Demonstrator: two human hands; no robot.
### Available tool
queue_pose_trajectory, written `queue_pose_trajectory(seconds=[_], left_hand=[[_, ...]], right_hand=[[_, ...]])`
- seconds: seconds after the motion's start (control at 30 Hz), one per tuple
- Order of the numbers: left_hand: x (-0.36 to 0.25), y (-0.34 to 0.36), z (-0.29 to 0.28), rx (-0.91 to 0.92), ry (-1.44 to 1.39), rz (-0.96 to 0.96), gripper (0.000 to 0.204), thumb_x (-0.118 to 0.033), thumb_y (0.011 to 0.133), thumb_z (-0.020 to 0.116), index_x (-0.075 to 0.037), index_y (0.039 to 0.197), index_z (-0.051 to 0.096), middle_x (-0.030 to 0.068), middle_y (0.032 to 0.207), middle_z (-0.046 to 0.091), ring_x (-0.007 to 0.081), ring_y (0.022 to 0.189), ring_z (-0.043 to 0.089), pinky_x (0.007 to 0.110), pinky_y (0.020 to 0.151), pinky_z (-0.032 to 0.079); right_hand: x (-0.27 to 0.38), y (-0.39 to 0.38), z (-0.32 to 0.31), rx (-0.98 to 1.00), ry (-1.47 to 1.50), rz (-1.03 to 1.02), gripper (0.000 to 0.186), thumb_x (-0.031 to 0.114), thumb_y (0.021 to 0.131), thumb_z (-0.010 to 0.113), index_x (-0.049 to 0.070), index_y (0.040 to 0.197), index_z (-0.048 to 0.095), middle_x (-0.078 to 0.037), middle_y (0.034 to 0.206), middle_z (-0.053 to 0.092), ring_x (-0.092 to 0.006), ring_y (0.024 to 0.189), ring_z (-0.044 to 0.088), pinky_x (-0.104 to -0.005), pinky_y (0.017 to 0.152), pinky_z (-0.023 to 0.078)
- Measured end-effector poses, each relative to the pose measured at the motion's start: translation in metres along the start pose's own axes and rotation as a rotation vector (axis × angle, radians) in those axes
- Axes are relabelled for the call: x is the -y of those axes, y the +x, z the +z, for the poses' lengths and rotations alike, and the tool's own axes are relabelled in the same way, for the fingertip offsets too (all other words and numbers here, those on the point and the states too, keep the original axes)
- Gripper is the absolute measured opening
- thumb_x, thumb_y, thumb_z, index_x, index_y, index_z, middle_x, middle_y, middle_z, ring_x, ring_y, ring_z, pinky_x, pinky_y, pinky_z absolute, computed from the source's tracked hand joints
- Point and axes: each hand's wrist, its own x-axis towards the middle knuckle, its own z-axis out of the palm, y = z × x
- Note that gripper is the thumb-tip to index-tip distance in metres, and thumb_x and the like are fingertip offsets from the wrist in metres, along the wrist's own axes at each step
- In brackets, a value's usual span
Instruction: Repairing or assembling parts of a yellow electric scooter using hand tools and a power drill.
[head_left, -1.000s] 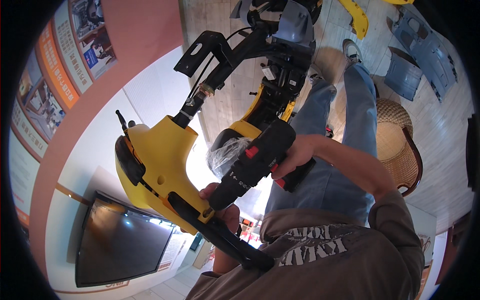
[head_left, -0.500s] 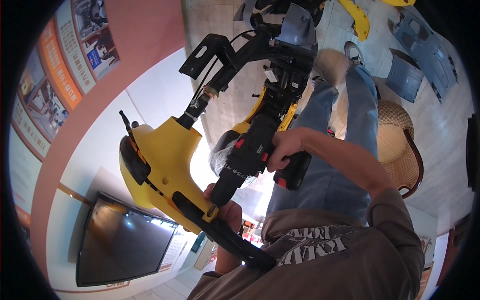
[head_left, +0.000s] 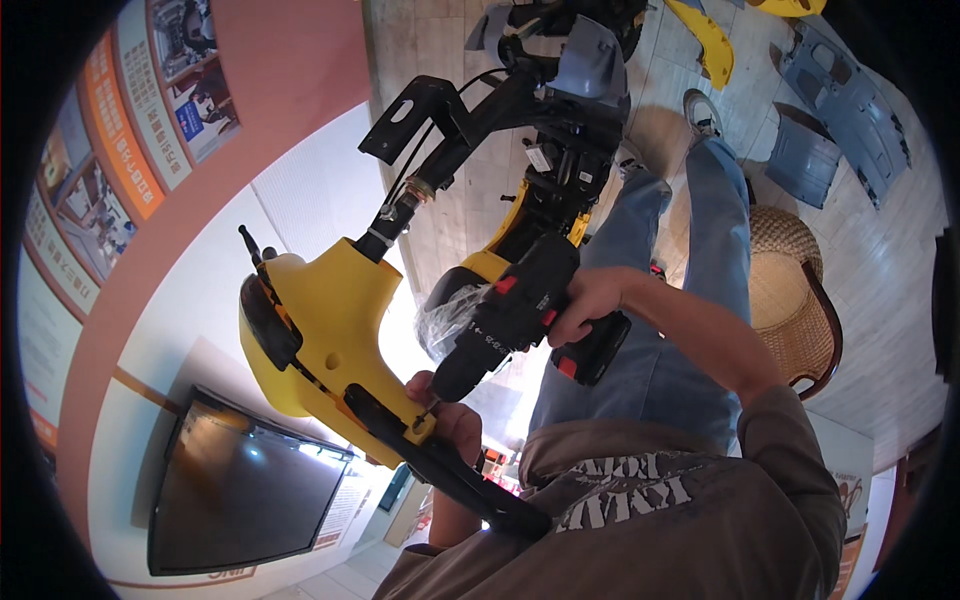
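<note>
My right hand point(head_left: 595, 300) is wrapped round the grip of a black cordless drill point(head_left: 515, 305) with red buttons. The drill slants down to the left, and its chuck ends just off the yellow handlebar cover point(head_left: 340, 310) of a scooter. A thin bit shows at the chuck, close to a recess in the cover's edge. Closed at that edge is my left hand point(head_left: 458, 425), with its thumb beside the bit; the cover hides part of its fingers. A black brake lever point(head_left: 375, 410) and a black handlebar grip point(head_left: 500, 505) run past this hand toward my shirt.
The scooter's bare black frame point(head_left: 490, 115) stretches away beyond the handlebar. Grey-blue panels point(head_left: 845, 105) and a yellow panel point(head_left: 708, 45) lie on the floor. A woven chair point(head_left: 795, 290) stands at right; a wall screen point(head_left: 240, 490) is at lower left.
The drill and my right hand have shifted slightly right, drawing the chuck back from the cover's edge. My left hand stays nearly in place.
</note>
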Motion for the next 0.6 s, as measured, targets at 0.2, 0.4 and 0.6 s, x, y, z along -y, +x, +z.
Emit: queue_pose_trajectory(seconds=[0.2,0.4,0.6], left_hand=[[0.001,0.001,0.001,-0.007,-0.060,-0.041,0.025,-0.021,0.091,0.061,-0.018,0.113,0.050,-0.0046,0.100,0.058,0.0053,0.052,0.043,0.022,0.048,0.028],[0.001,0.002,0.007,-0.015,-0.068,-0.083,0.021,-0.020,0.091,0.060,-0.020,0.110,0.052,-0.0061,0.090,0.058,0.0047,0.052,0.044,0.021,0.048,0.029],[0.001,0.000,-0.002,-0.019,-0.091,-0.059,0.033,-0.026,0.087,0.068,-0.011,0.113,0.054,0.0035,0.095,0.061,0.0072,0.066,0.058,0.018,0.049,0.038]], right_hand=[[-0.002,0.007,0.005,0.090,0.083,-0.015,0.031,0.014,0.080,0.066,0.010,0.054,0.051,0.002,0.053,0.047,-0.0079,0.051,0.044,-0.0254,0.053,0.035],[-0.004,0.020,0.022,0.137,0.206,-0.026,0.021,0.011,0.078,0.066,0.008,0.060,0.054,0.001,0.054,0.047,-0.0087,0.049,0.044,-0.0253,0.051,0.034],[-0.004,0.018,0.026,0.129,0.256,-0.015,0.017,0.003,0.074,0.064,-0.002,0.090,0.062,0.000,0.056,0.047,-0.0075,0.049,0.044,-0.0237,0.049,0.033]])
